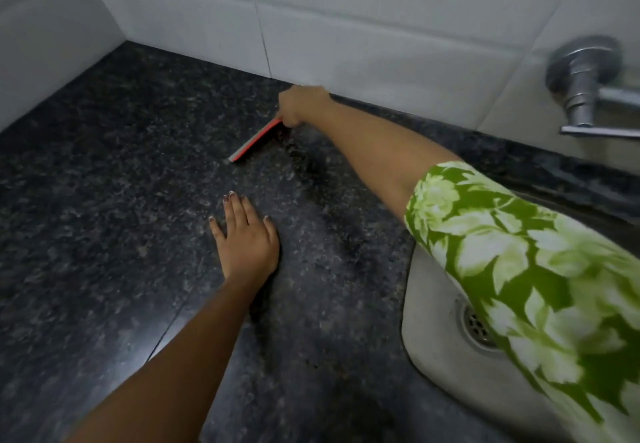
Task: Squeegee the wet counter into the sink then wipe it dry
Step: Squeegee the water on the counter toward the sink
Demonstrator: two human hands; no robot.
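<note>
The right hand (pixel 303 104) reached far back to where the dark speckled table (pixel 104 234) met the white tiled wall (pixel 346 26). Its grip was closed around one end of a red squeegee (pixel 256 141), fingers wrapped tight so that the handle itself was hidden. The blade lay low against the stone, slanting away from the fist toward the near left, its pale edge touching the surface. The right arm stretched across above the sink (pixel 433 321), a green floral sleeve (pixel 519 269) covering much of the basin and part of the drain (pixel 476 326). The left hand (pixel 246 238) lay flat on the table nearer the front, well apart from the squeegee, fingers spread and holding nothing. A chrome tap (pixel 585 85) stuck out from the wall at the right. The stone between the squeegee and the sink showed a darker streak.
</note>
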